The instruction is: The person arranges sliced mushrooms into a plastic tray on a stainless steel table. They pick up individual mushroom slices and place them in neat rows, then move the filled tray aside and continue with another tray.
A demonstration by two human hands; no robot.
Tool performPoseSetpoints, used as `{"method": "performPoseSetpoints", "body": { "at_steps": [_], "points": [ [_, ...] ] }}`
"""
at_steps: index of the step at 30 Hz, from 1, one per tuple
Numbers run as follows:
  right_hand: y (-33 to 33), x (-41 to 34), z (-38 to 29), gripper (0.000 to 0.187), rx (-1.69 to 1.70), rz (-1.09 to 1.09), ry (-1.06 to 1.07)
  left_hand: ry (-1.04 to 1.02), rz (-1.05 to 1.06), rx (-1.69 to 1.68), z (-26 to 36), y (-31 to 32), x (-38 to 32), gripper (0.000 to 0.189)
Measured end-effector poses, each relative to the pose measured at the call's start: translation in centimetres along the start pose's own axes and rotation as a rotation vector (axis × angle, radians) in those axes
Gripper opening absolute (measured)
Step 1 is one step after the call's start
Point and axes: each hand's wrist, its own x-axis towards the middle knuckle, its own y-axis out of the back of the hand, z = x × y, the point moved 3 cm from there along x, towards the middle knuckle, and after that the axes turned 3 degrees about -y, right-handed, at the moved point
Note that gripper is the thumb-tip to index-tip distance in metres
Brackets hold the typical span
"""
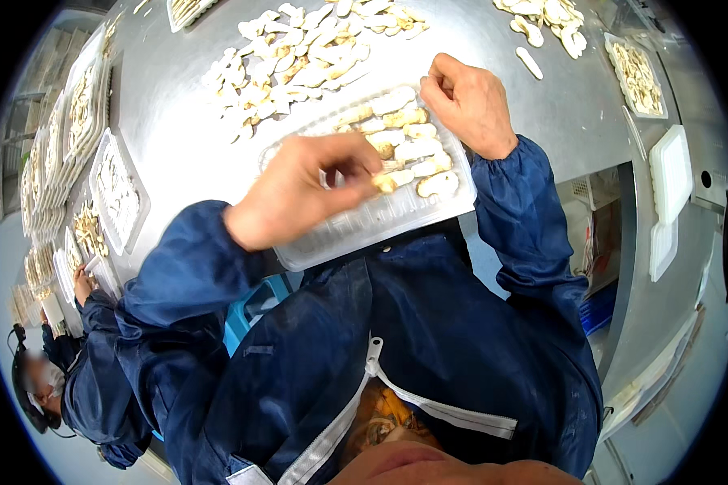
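Note:
A clear plastic tray [376, 221] lies tilted before me at the table's near edge, with pale mushroom pieces [418, 149] in rows on its right side. My left hand [306, 188], blurred, reaches over the tray from the left. Its thumb and forefinger pinch the end of a mushroom piece with a browned tip [394, 180], low in the tray. My left hand hides part of the tray's left side. By the tray's far right corner, my right hand [473, 106] is curled with fingers closed; nothing shows in it.
Loose mushroom pieces [303, 57] are heaped beyond the tray, with another heap [549, 21] at far right. Stacked filled trays [67, 133] stand at left. At right are a filled tray [637, 79] and white trays [670, 173]. A co-worker's hand [84, 285] works at left.

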Motion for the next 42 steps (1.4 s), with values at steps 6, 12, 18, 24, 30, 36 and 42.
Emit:
{"method": "performPoseSetpoints", "body": {
  "at_steps": [6, 12, 18, 24, 30, 36, 42],
  "points": [
    [-0.1, 0.0, 0.0, 0.024, 0.011, -0.017, -0.019, -0.011, -0.028, 0.144, 0.5, -3.4, 0.2, 0.011],
    [-0.1, 0.1, 0.0, 0.023, 0.003, -0.034, -0.031, -0.149, -0.035, 0.321, 0.4, -4.0, 0.5, 0.011],
    [0.0, 0.0, -0.2, 0.024, 0.008, -0.033, -0.026, -0.168, 0.08, 0.39, 0.4, -0.8, 0.8, 0.011],
    [0.2, 0.1, -0.6, 0.022, 0.04, -0.043, -0.055, -0.098, 0.539, 0.612, -5.6, 12.0, 3.4, 0.016],
    [0.6, 0.0, -0.8, 0.02, 0.058, -0.043, -0.064, -0.088, 0.411, 0.85, -6.5, 12.1, 4.8, 0.02],
    [0.4, 0.1, -0.8, 0.018, 0.063, -0.057, -0.07, -0.086, 0.357, 0.932, -7.6, 12.2, 5.5, 0.015],
    [0.2, 0.1, -0.6, 0.019, 0.069, -0.046, -0.058, -0.092, 0.285, 0.96, -7.6, 12.5, 6.3, 0.013]
  ]
}}
